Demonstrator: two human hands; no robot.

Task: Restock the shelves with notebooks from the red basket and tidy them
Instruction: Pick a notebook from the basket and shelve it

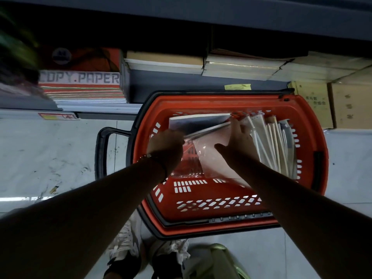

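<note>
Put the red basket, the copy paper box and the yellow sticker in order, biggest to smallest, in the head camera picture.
1. red basket
2. copy paper box, partly hidden at the left
3. yellow sticker

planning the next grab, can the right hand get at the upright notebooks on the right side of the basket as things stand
Probably yes. The right hand already lies flat on the pink notebook right beside the upright notebooks, the red basket is open on top, and nothing covers them. The left hand is busy on the far side.
</note>
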